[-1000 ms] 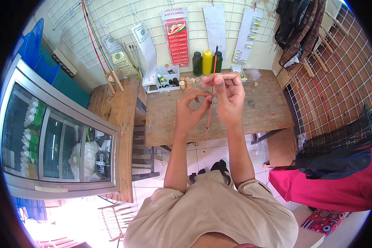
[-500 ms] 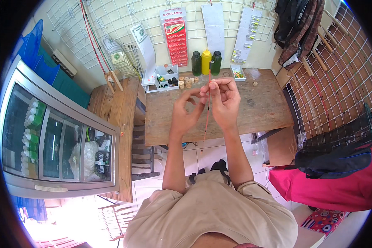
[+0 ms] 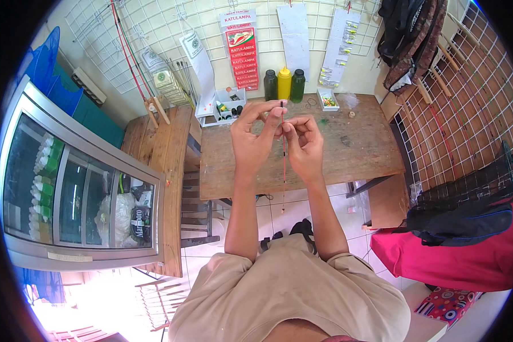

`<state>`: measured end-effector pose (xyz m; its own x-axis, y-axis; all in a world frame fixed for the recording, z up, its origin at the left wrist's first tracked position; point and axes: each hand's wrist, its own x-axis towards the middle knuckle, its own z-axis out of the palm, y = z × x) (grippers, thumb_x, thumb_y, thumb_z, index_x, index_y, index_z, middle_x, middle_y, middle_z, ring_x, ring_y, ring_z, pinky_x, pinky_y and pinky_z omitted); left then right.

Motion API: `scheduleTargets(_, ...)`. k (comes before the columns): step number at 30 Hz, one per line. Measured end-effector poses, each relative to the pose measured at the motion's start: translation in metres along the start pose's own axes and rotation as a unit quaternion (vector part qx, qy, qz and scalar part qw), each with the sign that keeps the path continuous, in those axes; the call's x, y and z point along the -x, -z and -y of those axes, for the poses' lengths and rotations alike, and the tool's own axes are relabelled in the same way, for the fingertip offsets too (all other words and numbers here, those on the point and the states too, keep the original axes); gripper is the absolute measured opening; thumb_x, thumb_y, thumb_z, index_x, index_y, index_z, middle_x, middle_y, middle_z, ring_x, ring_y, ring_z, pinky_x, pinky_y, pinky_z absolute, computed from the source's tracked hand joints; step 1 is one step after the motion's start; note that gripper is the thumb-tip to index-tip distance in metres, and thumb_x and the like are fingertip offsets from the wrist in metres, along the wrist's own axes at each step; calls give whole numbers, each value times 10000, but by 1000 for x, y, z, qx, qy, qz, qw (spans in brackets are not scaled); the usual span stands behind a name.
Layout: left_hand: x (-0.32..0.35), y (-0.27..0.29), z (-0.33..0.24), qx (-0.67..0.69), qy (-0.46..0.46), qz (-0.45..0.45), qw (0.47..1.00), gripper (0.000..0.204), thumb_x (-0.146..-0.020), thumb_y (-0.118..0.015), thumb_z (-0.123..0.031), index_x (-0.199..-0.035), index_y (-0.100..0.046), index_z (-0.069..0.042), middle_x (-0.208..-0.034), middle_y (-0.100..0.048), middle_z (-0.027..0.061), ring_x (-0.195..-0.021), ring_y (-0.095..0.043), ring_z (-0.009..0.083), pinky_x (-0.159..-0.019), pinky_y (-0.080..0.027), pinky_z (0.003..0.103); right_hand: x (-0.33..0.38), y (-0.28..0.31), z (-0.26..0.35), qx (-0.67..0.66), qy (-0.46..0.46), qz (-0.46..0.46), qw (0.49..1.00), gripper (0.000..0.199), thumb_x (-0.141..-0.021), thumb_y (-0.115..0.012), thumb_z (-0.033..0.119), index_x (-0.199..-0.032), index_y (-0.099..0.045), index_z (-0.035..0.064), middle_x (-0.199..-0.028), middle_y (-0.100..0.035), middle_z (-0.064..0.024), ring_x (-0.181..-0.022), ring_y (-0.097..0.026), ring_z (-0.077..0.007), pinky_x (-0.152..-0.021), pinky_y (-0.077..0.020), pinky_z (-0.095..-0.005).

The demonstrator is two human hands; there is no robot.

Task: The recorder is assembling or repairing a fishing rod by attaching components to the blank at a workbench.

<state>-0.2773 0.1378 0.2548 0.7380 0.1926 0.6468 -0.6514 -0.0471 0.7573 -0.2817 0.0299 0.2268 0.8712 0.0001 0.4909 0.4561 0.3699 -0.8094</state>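
Red rod [image 3: 284, 165], L fingers [image 3: 275, 113] pinching, R fingers [image 3: 290, 131] ditto

My wide fisheye head cam looks down & fwd from my side of the wooden table [image 3: 359, 148]; L hand [image 3: 253, 139] & R hand [image 3: 306, 149] nr, wall grid [image 3: 161, 29] farther, bhnd table.

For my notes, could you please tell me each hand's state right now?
Left hand: closed, pinching the thin red rod near its upper end.
Right hand: closed, pinching it just below.
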Motion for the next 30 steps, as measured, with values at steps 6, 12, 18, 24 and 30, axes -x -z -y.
scheduleTargets(6, 4, 1, 4, -41, 1, 20, 999, 119, -863, -624, -60, -951, -649, 16, -943, -648, 78, -831, -588, 105, -760, -460, 238, -2, 1, 6, 31, 16, -10, 999, 73, -903, -556, 49, -920, -524, -14, -857, -629, -77, -833, -590, -108, -749, -461, -237)
scheduleTargets(12, 6, -3, 8, -8, -15, -4, 1000, 105, -809, -669, -59, -910, -678, -32, -883, -671, 40, -756, -538, 102, -627, -431, 226, -8, 1, 9, 81, 53, -38, 995, 64, -860, -605, 16, -900, -574, -23, -879, -620, -55, -837, -581, -108, -755, -454, -235)
scheduleTargets(18, 8, -7, 2, -1, -4, 0, 1000, 100, -813, -660, -42, -911, -677, -28, -860, -656, 43, -760, -539, 98, -620, -420, 224, -9, -1, 16, 82, 77, -76, 991, 54, -842, -605, -36, -895, -605, -43, -878, -605, -60, -834, -576, -108, -756, -469, -238)
scheduleTargets(24, 11, -4, 6, -8, -5, 0, 1000, 114, -806, -670, -47, -917, -678, -26, -845, -648, 39, -748, -533, 98, -626, -417, 222, -8, -3, 23, 46, 52, -75, 995, 78, -848, -604, -37, -925, -601, -50, -900, -619, -68, -840, -589, -103, -757, -479, -221)
scheduleTargets(30, 11, -5, 5, -1, -3, -20, 1000, 112, -797, -666, -32, -908, -676, -26, -873, -657, 39, -722, -511, 93, -639, -416, 220, -7, 0, 16, 43, 65, -79, 994, 85, -860, -601, -17, -939, -594, -49, -904, -627, -64, -825, -590, -93, -751, -477, -212)
